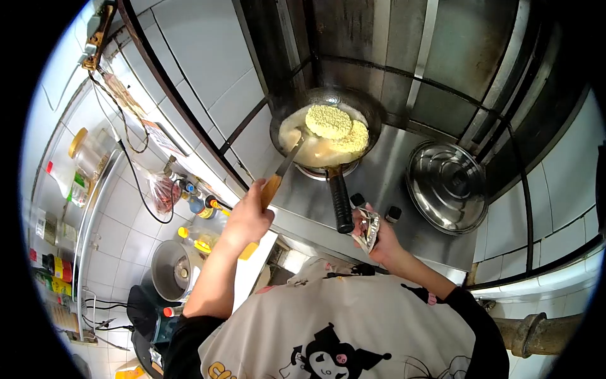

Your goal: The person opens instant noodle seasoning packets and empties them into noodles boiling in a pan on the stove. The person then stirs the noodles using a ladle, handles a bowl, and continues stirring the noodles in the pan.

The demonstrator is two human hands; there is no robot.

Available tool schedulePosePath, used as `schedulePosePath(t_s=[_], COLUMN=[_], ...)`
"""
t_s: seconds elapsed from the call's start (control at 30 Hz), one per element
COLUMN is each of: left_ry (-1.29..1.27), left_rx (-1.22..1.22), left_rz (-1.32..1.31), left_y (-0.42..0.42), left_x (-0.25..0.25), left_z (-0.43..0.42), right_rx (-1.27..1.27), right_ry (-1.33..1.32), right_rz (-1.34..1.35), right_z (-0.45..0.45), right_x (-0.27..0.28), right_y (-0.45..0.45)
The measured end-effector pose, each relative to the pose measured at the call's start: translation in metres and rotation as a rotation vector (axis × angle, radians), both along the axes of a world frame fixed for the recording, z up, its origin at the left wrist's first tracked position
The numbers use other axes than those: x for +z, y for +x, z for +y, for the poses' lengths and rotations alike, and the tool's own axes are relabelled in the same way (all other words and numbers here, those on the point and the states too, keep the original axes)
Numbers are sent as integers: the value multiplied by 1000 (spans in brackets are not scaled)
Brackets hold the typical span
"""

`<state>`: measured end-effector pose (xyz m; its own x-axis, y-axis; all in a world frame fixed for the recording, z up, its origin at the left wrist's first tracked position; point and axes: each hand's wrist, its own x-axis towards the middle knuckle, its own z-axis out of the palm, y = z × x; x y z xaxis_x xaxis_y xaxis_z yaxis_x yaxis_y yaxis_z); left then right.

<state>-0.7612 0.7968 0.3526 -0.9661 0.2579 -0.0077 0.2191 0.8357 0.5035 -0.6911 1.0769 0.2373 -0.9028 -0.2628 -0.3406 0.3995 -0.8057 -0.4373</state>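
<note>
My left hand [250, 218] is closed around the wooden handle of a spatula [273, 188], whose metal end reaches into the wok. Cloudy, pale liquid [309, 151] fills the bottom of the dark wok [372, 114]. Two yellow blocks of instant noodles, an upper noodle block [329, 122] and a lower noodle block [353, 138], overlap in it. A crumpled silvery packet [370, 231] is gripped in my right hand [382, 249], just right of the wok handle's end. The black wok handle [339, 197] points toward me, with neither hand on it.
The wok stands on a burner in a steel counter [385, 170]. To its right, a shiny metal lid [447, 186] leans by the wall, near a small black-capped container [393, 213]. At left are a grey pot [170, 270], an oil bottle [205, 242] and a shelf of jars [95, 158].
</note>
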Motion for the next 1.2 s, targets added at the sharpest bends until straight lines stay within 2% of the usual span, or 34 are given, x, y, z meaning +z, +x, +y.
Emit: schedulePosePath(t_s=[0.07,0.1,0.2,0.3,0.4,0.43,0.53,0.6,0.67,0.73,0.77,0.87,1.03,1.2], left_ry=[81,115,163,301,294,409,461,269,103,80,43,-92,-252,-285], left_rx=[41,38,66,58,148,131,104,70,60,-21,-49,-147,-182,-150], left_rz=[-12,1,-11,-21,-92,-75,-40,102,178,295,325,416,454,430], left_y=[6,9,16,25,32,32,27,24,24,17,12,-16,-57,-46], left_x=[10,10,7,7,14,7,10,14,29,26,29,32,17,11], left_z=[-6,-12,-27,-38,-47,-52,-43,-33,-17,-10,-2,23,43,17], right_rx=[-11,17,1,-142,-107,-63,56,130,121,160,100,179,205,206], right_ry=[-61,-40,-25,-45,-136,-161,-249,-329,-212,-155,-129,-156,-111,-82], right_rz=[-137,-71,-184,-166,-197,-174,-109,-78,-82,-26,-102,35,79,164], right_z=[-7,-9,-11,-19,-18,-18,-17,-22,-24,-24,-28,-24,-23,-23], right_x=[12,10,14,10,-3,-9,-13,-8,16,26,33,21,19,15], right_y=[0,-2,-1,1,-2,-3,-4,-7,1,8,7,7,9,12])
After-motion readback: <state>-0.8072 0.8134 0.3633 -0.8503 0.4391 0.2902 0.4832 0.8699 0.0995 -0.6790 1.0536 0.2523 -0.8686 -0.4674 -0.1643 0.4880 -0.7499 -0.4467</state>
